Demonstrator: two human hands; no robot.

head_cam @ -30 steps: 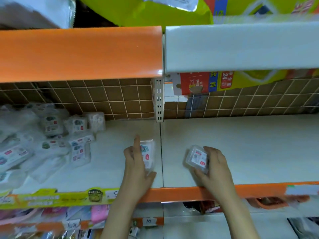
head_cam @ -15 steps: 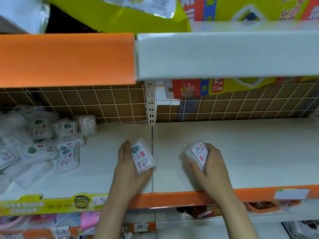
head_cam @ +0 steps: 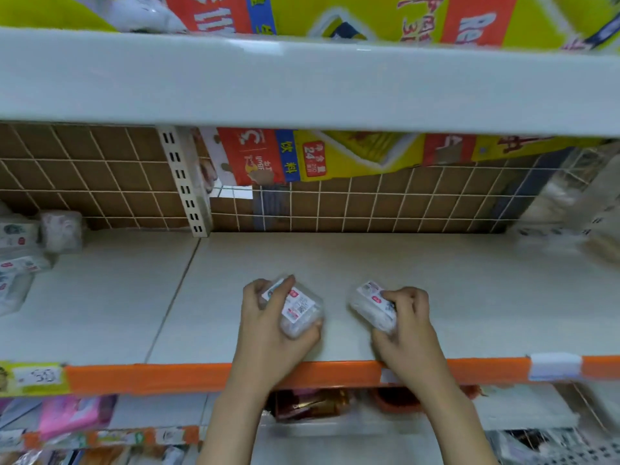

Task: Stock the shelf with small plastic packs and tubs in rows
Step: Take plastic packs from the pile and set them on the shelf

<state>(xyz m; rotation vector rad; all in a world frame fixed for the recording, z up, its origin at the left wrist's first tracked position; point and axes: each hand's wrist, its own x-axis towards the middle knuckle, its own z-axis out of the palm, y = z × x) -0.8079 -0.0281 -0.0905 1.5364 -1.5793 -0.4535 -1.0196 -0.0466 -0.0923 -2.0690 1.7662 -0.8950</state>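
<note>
My left hand (head_cam: 268, 325) grips a small clear plastic tub (head_cam: 298, 310) with a white and red label, low over the white shelf (head_cam: 469, 297) near its orange front edge. A short way to the right, my right hand (head_cam: 407, 325) grips a second clear labelled tub (head_cam: 369, 305), tilted, just above the same shelf. Both tubs sit right of the seam between the two shelf boards. Several similar clear packs (head_cam: 23, 250) lie in a loose pile at the shelf's far left.
A wire grid back panel (head_cam: 369, 209) closes the shelf behind. A grey upper shelf (head_cam: 302, 82) overhangs, carrying yellow and red cartons (head_cam: 335, 156). Blurred pale bags (head_cam: 577, 223) lie at the far right. Lower shelves hold pink and mixed goods (head_cam: 70, 414).
Both hands with their tubs have shifted right, past the board seam onto the right shelf section. The view has swung right too, pushing the pile of packs toward the left edge.
</note>
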